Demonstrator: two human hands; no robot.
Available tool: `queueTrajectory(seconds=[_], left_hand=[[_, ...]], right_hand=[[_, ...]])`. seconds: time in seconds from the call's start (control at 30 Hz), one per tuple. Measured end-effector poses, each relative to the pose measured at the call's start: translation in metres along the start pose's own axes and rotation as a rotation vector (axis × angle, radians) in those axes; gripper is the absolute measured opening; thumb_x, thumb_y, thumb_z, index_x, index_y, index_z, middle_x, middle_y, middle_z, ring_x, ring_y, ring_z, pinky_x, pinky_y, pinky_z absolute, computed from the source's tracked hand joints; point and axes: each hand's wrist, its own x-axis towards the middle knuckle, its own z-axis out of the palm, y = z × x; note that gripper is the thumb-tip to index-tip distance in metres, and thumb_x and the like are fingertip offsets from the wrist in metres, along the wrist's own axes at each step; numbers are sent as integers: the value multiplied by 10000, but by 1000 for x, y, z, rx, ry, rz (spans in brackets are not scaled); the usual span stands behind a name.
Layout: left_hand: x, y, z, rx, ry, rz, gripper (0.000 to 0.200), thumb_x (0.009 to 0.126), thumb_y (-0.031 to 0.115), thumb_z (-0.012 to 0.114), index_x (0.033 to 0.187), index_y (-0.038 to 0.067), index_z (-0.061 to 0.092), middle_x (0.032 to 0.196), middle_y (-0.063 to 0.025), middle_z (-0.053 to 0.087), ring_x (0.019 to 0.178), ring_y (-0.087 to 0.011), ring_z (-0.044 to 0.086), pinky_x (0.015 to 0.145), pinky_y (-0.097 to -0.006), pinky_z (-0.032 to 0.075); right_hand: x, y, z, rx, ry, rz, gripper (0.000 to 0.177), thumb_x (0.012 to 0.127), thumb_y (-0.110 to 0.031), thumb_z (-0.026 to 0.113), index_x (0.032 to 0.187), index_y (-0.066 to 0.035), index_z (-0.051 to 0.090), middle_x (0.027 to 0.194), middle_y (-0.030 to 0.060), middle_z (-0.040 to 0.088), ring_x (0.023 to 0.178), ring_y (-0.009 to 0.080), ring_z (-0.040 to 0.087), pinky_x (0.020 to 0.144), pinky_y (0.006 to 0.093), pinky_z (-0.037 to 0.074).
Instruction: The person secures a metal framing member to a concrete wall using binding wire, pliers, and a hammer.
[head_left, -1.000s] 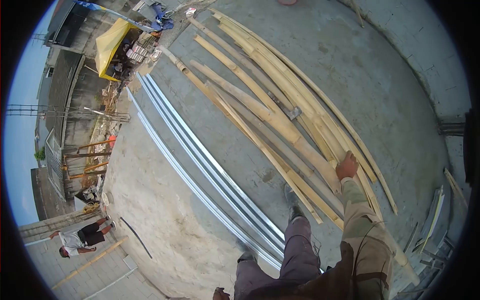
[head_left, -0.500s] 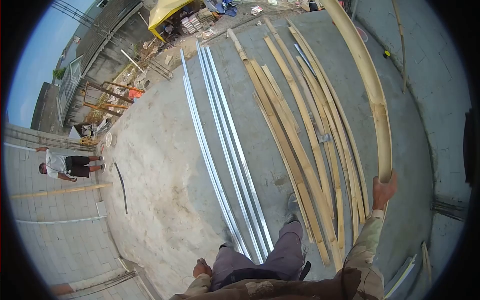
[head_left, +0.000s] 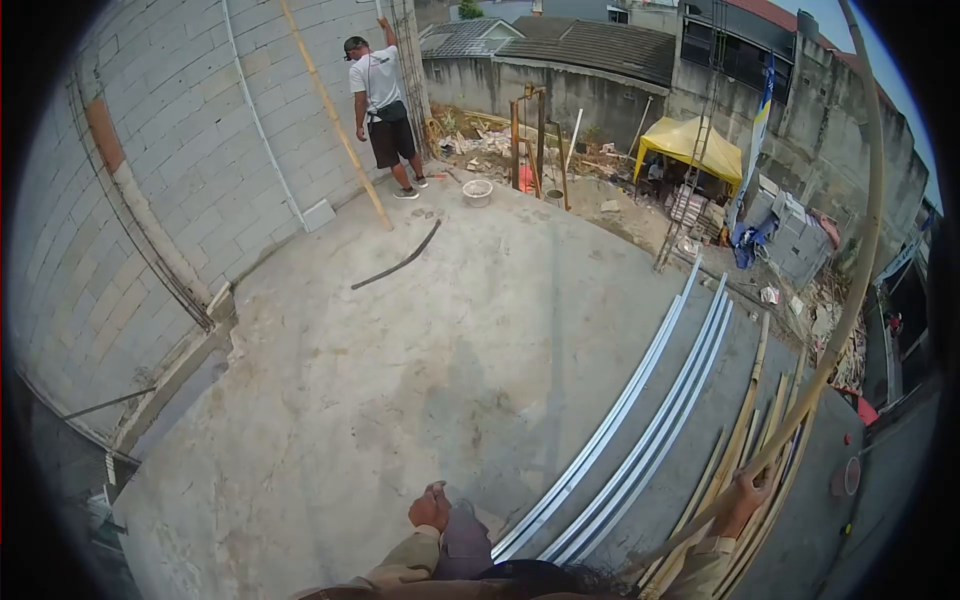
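Note:
A long split bamboo pole rises along the right side of the view, its upper end running out of frame. My right hand is wrapped round it near the lower end, at the bottom right. Below that hand, more bamboo strips lie side by side on the concrete. My left hand hangs by my leg with its fingers curled in and nothing visible in them. Several shiny metal channels lie on the floor between my two hands.
A person in a white shirt stands at the block wall, one arm raised. A bamboo pole leans there. A dark strip and a bucket are on the floor. Beyond its edge stands a yellow canopy.
My view has swung left towards the block wall and the person. My right hand keeps hold of the split bamboo pole, which now slants upward at the right.

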Motion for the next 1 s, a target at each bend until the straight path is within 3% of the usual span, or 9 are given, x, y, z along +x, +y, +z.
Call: queueTrajectory(seconds=[0.07, 0.13, 0.3, 0.37, 0.53, 0.63, 0.67, 0.73, 1.0], left_hand=[[61, -24, -67, -89, 2, 46, 513, 1081, 470, 305, 1241, 212, 719, 794, -46, 760, 834, -344, 725, 796, -474, 553], [118, -51, -132, -211, 58, 78, 472, 1085, 451, 350, 1242, 210, 724, 754, -11, 754, 808, -306, 726, 782, -434, 554], [240, -61, -285, -249, 98, 159, 443, 1090, 433, 391, 1222, 195, 740, 803, -16, 768, 791, -281, 725, 767, -394, 548], [296, -59, -320, -315, 58, 92, 442, 1095, 440, 390, 1226, 200, 738, 829, -11, 773, 799, -282, 724, 775, -383, 548], [474, -74, -345, -375, 116, 189, 442, 1102, 428, 394, 1316, 184, 695, 982, -51, 783, 798, -273, 723, 792, -382, 550], [591, -83, -383, -414, 201, 258, 438, 1103, 410, 406, 1346, 163, 674, 1086, -71, 773, 810, -258, 729, 796, -366, 557], [646, -80, -407, -412, 229, 263, 438, 1103, 410, 406, 1346, 163, 674, 1086, -71, 773, 810, -258, 729, 796, -366, 557], [697, -91, -449, -509, 201, 77, 455, 1113, 378, 392, 1311, 105, 698, 1151, -76, 763, 801, -197, 696, 789, -340, 546], [938, -168, -676, -576, 635, 257, 627, 1100, 520, 370, 1318, 21, 681, 1239, -164, 732, 1095, -290, 719, 957, -378, 533]], right_hand=[[2, 17, 115, 94, -180, -24, 534, 691, -57, 703, 1209, 19, 599, 1022, 91, 592, 898, 176, 605, 793, 304, 499], [-28, -21, 259, 350, -332, -48, 470, 703, -74, 717, 1150, 4, 598, 1013, 93, 592, 897, 179, 608, 755, 314, 507], [-106, -120, 536, 585, -814, 4, 567, 800, -177, 724, 1275, 78, 549, 1035, 134, 605, 912, 218, 621, 847, 419, 591], [-143, -126, 631, 519, -901, -22, 544, 844, -187, 702, 1279, 99, 541, 1029, 160, 612, 911, 230, 626, 838, 456, 604], [-230, -52, 856, 536, -1024, 22, 478, 898, -195, 699, 1238, 110, 559, 933, 179, 610, 877, 270, 624, 784, 492, 599], [-274, -24, 999, 774, -1314, 99, 461, 889, -196, 735, 1200, 109, 582, 885, 172, 596, 845, 298, 604, 757, 512, 578], [-283, -24, 1067, 797, -1329, 88, 461, 889, -196, 735, 1200, 109, 582, 885, 172, 596, 845, 298, 604, 757, 512, 578], [-312, -21, 1151, 821, -1457, 86, 487, 891, -216, 722, 1244, 80, 566, 919, 152, 571, 875, 276, 578, 773, 518, 569], [-469, -82, 1546, 1056, -1630, 89, 460, 874, -63, 714, 1259, 121, 541, 918, 179, 601, 873, 302, 621, 784, 513, 585]])
